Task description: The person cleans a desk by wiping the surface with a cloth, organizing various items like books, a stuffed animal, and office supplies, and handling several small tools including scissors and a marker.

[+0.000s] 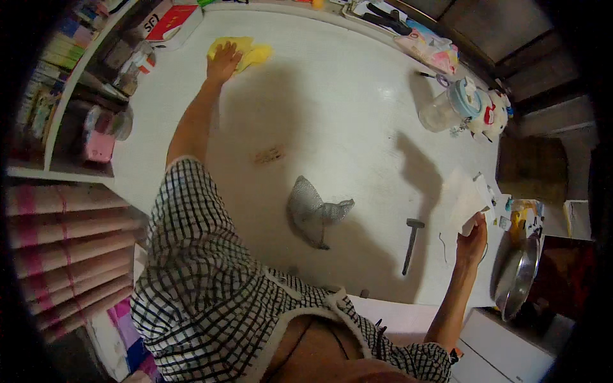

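My left hand (223,62) reaches to the far left of the white table (345,89) and is closed on a yellow cloth (255,53), which lies flat under and beside the fingers. At the right edge my right hand (471,241) pinches a thin white sheet (461,203), paper or tissue. Between my arms lies a crumpled grey mesh piece (308,207). Nearer my right arm is a dark T-shaped razor (412,246). A brownish smudge (268,154) marks the tabletop.
A clear jar with a blue lid (450,107) and a white plush toy (491,115) stand at the far right. A metal bowl (517,277) leans beyond my right hand. Shelves (83,76) with a pink container (99,143) border the left. A red box (174,24) sits at the back left.
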{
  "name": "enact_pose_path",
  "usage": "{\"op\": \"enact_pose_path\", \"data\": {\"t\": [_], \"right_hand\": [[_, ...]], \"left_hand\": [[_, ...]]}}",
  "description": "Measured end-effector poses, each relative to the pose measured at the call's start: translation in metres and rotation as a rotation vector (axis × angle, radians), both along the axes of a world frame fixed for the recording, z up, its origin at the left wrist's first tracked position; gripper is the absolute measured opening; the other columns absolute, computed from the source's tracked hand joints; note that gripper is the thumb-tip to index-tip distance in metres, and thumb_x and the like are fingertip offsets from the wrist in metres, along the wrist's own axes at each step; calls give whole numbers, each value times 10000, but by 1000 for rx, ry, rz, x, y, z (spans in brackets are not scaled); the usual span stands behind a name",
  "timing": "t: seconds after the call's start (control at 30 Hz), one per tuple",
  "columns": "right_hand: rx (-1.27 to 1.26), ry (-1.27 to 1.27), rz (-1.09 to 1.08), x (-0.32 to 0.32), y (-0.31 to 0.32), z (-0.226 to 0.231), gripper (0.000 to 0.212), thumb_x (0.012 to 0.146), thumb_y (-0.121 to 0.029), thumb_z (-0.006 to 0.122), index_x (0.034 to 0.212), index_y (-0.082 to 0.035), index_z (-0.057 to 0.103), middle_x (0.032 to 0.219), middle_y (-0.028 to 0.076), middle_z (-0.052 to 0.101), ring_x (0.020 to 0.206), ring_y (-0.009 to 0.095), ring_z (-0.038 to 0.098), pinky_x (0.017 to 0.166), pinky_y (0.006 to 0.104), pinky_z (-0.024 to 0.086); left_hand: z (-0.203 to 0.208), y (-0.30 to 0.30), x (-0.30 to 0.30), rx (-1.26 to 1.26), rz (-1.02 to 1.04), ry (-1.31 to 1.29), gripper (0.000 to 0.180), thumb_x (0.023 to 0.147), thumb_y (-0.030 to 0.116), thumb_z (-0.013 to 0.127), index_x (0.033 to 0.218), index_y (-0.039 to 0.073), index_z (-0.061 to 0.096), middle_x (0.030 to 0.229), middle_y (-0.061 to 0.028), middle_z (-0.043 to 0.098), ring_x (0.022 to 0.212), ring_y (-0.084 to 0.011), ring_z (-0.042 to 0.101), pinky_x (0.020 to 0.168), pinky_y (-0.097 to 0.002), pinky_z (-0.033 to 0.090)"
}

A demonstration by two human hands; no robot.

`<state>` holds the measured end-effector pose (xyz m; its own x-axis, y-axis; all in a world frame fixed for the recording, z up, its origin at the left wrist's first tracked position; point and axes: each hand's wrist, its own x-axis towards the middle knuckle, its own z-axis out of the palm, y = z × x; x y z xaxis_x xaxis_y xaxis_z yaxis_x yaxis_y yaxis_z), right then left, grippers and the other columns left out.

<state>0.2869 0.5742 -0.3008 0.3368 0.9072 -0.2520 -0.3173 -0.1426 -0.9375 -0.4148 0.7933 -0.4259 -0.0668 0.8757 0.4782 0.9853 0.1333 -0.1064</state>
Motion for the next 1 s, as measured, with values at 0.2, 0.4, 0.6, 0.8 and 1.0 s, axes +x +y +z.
{"op": "enact_pose_path", "data": {"t": [0.2, 0.4, 0.6, 0.8, 1.0], "right_hand": [[153, -32, 132, -65, 19, 33, 283, 844, -216, 553, 1068, -49, 517, 1030, 24, 552, 980, 142, 513, 849, 292, 409], [554, -357, 283, -131, 25, 76, 116, 858, -98, 507, 962, -71, 549, 1023, 45, 580, 969, 136, 524, 866, 290, 384], [1306, -1453, 186, -129, 1, 96, 150, 778, -98, 577, 899, -170, 630, 1050, 22, 621, 1045, 219, 542, 989, 411, 289], [1596, -1786, 0, -105, -30, 104, 244, 736, -209, 618, 977, -247, 618, 1111, -40, 590, 1041, 144, 537, 1046, 452, 178], [1512, -1685, 179, -96, -70, 87, 259, 749, -203, 579, 1006, -210, 612, 1092, 1, 588, 1016, 177, 531, 995, 435, 260]], "left_hand": [[1, -1, 206, 72, -713, -293, 511, 750, 375, 584, 1098, 10, 498, 1067, -192, 536, 978, -343, 514, 846, -412, 402], [17, -96, 354, -172, -882, -60, 662, 821, 512, 398, 1263, 19, 388, 1316, -146, 373, 1267, -278, 265, 1022, -481, 181], [40, -149, 419, -445, -997, -302, 610, 826, 442, 424, 1264, 18, 396, 1350, -142, 334, 1270, -267, 261, 1029, -506, 131], [115, -205, 395, -502, -1067, -380, 560, 815, 385, 537, 1212, 4, 431, 1192, -213, 455, 1122, -260, 447, 920, -310, 376], [214, -282, 406, -246, -779, -1727, 266, 828, 192, 571, 619, 44, 497, 560, 21, 457, 528, -62, 450, 508, -220, 373]]}}
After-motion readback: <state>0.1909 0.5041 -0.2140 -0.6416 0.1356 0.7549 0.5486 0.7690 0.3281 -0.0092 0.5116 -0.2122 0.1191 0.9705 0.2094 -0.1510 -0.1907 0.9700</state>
